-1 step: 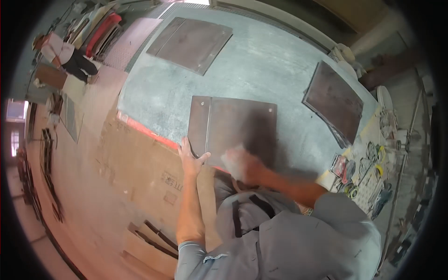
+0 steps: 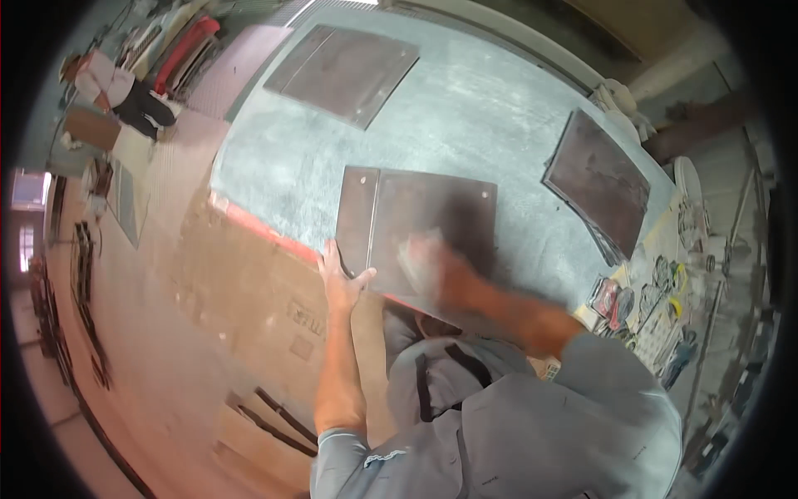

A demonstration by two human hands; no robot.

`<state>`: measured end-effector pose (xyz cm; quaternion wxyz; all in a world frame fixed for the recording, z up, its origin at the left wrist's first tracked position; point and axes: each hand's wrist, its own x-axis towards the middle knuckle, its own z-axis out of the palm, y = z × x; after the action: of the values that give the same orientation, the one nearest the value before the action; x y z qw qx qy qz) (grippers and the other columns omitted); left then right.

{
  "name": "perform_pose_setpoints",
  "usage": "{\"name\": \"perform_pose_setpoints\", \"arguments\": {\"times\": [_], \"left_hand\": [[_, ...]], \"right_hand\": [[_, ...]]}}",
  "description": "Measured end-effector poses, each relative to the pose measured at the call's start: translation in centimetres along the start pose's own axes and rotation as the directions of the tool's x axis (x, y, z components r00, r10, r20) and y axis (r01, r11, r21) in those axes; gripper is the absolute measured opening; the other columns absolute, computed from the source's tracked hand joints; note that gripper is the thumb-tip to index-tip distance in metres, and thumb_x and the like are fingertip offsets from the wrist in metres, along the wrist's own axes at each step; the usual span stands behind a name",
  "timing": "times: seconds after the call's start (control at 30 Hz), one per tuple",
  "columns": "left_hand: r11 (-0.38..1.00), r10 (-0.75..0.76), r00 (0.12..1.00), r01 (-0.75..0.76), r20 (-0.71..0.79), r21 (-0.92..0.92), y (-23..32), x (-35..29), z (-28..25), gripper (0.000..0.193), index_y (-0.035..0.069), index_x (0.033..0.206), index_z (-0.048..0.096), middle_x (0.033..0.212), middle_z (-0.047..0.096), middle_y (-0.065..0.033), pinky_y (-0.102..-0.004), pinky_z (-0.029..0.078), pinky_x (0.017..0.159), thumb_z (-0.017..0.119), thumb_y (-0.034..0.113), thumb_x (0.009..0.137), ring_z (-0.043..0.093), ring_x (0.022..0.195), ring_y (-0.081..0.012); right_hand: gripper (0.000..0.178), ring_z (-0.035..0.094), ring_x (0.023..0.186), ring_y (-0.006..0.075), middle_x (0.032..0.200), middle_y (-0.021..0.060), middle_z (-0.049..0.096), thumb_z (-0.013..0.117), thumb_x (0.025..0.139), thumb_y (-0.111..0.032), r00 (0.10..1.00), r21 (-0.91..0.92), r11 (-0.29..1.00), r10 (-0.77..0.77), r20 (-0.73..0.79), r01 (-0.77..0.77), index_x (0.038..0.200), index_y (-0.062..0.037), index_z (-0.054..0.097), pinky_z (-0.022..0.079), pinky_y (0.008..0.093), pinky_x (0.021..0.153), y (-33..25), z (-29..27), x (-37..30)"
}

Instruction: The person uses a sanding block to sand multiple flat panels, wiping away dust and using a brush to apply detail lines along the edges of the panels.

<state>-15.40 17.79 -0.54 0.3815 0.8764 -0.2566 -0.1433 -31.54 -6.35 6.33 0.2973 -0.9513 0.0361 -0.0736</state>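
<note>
A dark brown flat panel [image 2: 416,195] lies near the front edge of the pale blue-grey worktable [image 2: 287,162]. A thin line runs across the panel near its left side, and small round marks show at its far corners. My left hand [image 2: 339,281] rests against the panel's near left corner, fingers and thumb spread apart. Over the middle of the panel, my right hand [image 2: 440,270] is smeared by motion. It is closed on a whitish cloth-like thing [image 2: 414,256], too blurred to name surely.
Another brown panel [image 2: 341,75] lies at the far left, and several stacked panels [image 2: 594,179] at the right. Tools and small items [image 2: 648,299] crowd the table's right edge. Brown cardboard [image 2: 241,283] covers the near left side. A person [image 2: 125,96] stands at the far left.
My right hand and the whitish thing have shifted slightly up over the panel. My left hand stays at the corner. The whole view has moved a little.
</note>
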Motion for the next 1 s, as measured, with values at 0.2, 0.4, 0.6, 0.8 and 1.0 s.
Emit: {"name": "perform_pose_setpoints", "arguments": {"times": [0.2,0.4,0.6,0.8,1.0], "left_hand": [[0.999,-0.027,0.998,0.030,-0.048,0.043,0.0,0.0,0.4,0.124,-0.005,0.163,0.036,0.171,0.035,-0.0267,-0.0547,0.024,0.132,0.100,0.027,0.062,0.020,0.161,-0.0506],[0.993,-0.113,0.989,0.108,-0.100,-0.051,1.4,-0.6,-0.4,0.114,-0.004,0.158,0.040,0.172,0.030,-0.0296,-0.0523,0.028,0.130,0.099,0.021,0.063,0.021,0.162,-0.0481],[0.497,-0.699,0.707,0.369,-0.110,-0.786,-4.0,-5.2,3.4,0.037,0.002,0.138,0.068,0.128,0.070,-0.0109,-0.0299,0.057,0.079,0.073,0.012,0.103,0.070,0.102,-0.0169],[0.224,-0.691,0.721,0.273,0.045,-0.936,-2.2,-5.4,2.4,0.040,0.000,0.148,0.061,0.121,0.076,-0.0072,-0.0303,0.061,0.082,0.061,0.008,0.109,0.074,0.099,-0.0159],[0.016,-0.705,0.689,0.255,0.169,-0.967,-1.3,-5.2,1.5,0.040,0.001,0.151,0.057,0.128,0.075,-0.0098,-0.0342,0.064,0.083,0.056,0.013,0.112,0.076,0.103,-0.0223]], "right_hand": [[0.064,0.051,0.142,0.0451,0.154,0.0265,0.052,0.065,0.094,-0.015,0.916,-0.292,0.949,-0.218,-0.336,0.119,0.152,0.0070,0.049,0.041,0.0543,0.121,7.6,3.6,6.3],[0.061,0.054,0.140,0.0436,0.153,0.0259,0.056,0.066,0.092,-0.015,0.931,-0.118,0.950,-0.308,-0.194,0.290,0.148,0.0061,0.055,0.042,0.0537,0.120,7.9,4.4,8.2],[0.055,0.054,0.141,0.0407,0.151,0.0235,0.059,0.065,0.095,-0.018,0.878,-0.107,0.875,-0.478,-0.024,0.473,0.145,0.0039,0.060,0.039,0.0536,0.122,4.7,6.3,12.3],[0.053,0.052,0.144,0.0386,0.150,0.0250,0.059,0.064,0.095,-0.021,0.950,-0.246,0.964,-0.164,-0.268,0.097,0.139,0.0062,0.064,0.039,0.0553,0.121,6.0,7.1,19.4],[0.045,0.062,0.132,0.0391,0.138,0.0270,0.064,0.059,0.096,-0.014,0.810,-0.246,0.784,-0.587,0.007,0.570,0.133,0.0107,0.065,0.048,0.0524,0.113,2.9,6.1,17.6]]}}
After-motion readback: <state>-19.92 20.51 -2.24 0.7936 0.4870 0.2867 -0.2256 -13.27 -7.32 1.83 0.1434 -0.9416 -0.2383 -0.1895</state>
